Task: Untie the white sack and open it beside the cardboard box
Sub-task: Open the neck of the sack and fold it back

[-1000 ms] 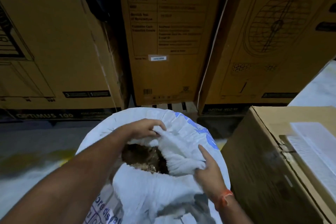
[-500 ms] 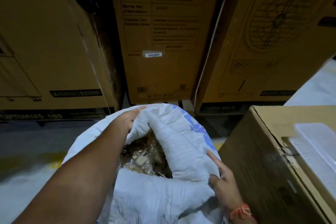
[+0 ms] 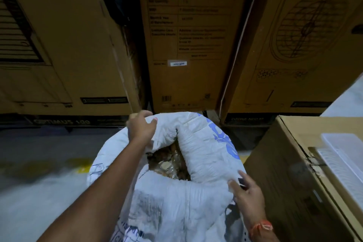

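Left hand clamped on white sack's far rim, pulled further back than 1 second ago; right hand loose on near fold. Mouth wider, beside cardboard box; nearly open.

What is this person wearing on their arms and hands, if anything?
Both forearms are bare, with no sleeves in view and no gloves. The left hand wears nothing visible. Just below the right hand an orange thread band circles the wrist. No rings or watch can be made out.

Left hand farther along the white sack rim, mouth seemingly wider, right hand lower.
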`<state>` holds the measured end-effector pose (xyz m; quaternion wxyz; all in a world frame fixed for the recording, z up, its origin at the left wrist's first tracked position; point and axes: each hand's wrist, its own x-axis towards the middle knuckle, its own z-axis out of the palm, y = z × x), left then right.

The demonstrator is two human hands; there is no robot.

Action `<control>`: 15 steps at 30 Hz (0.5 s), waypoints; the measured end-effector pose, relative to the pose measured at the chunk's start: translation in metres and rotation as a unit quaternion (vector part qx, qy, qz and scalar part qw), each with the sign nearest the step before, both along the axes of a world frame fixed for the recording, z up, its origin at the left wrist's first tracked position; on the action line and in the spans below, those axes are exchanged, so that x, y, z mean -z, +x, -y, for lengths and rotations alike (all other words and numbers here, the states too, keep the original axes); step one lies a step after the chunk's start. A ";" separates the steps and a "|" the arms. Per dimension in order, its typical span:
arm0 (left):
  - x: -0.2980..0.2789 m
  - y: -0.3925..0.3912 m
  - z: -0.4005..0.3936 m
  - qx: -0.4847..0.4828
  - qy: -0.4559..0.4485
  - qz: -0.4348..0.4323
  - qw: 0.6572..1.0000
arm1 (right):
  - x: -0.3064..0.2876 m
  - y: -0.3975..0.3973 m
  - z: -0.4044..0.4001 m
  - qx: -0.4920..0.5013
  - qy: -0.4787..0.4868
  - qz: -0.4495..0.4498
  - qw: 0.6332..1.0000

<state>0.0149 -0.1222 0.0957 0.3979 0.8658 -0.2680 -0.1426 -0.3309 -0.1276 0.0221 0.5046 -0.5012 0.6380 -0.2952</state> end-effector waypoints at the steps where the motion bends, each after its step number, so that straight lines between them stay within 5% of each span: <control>1: -0.009 -0.008 -0.022 -0.065 -0.014 0.048 0.997 | -0.007 0.003 -0.007 0.026 -0.001 -0.083 0.996; 4: -0.021 -0.033 -0.083 -0.211 -0.011 -0.002 0.977 | -0.026 0.018 -0.040 0.110 0.036 -0.137 0.984; 7: -0.014 -0.061 -0.117 -0.259 0.054 -0.177 0.948 | -0.028 0.044 -0.063 0.156 0.198 0.028 0.967; 10: 0.003 -0.078 -0.125 -0.253 0.061 -0.331 0.907 | -0.030 0.080 -0.073 0.113 0.365 0.195 0.903; 15: 0.023 -0.078 -0.132 -0.203 -0.033 -0.549 0.810 | -0.033 0.104 -0.066 0.092 0.407 0.271 0.867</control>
